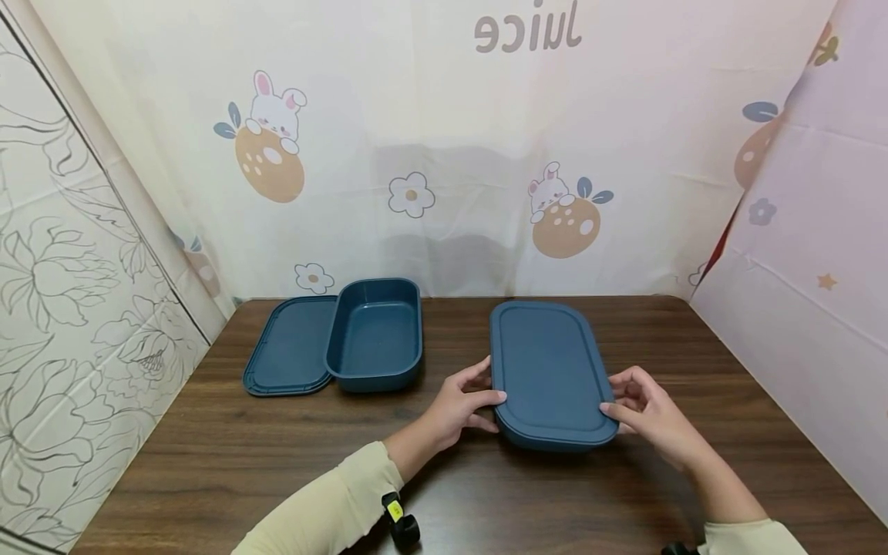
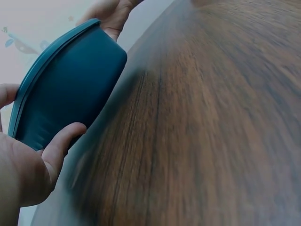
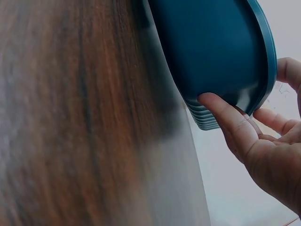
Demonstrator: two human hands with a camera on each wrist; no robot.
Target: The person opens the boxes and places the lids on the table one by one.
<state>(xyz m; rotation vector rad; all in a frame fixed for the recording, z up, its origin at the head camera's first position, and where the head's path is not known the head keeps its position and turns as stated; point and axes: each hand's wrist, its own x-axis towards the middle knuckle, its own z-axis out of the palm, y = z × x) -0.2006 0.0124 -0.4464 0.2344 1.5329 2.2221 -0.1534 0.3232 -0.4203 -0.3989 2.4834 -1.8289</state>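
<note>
A dark blue lidded food container (image 1: 551, 370), rectangular with rounded corners, is between both hands right of the middle of the table. My left hand (image 1: 454, 405) grips its left side near the front corner, thumb at the lid's rim. On the opposite side my right hand (image 1: 652, 420) holds the front right corner, its thumb also at the rim. In the left wrist view, the container's smooth side wall (image 2: 75, 80) shows with a finger against it. Ridges run along another part of the body (image 3: 204, 120) in the right wrist view. The lid hides the inside.
An open blue container (image 1: 375, 327) stands at the back left of the wooden table (image 1: 277, 470). A loose blue lid (image 1: 291, 347) lies flat beside it, partly overlapped by it. A printed curtain (image 1: 444, 100) hangs behind the table's back edge.
</note>
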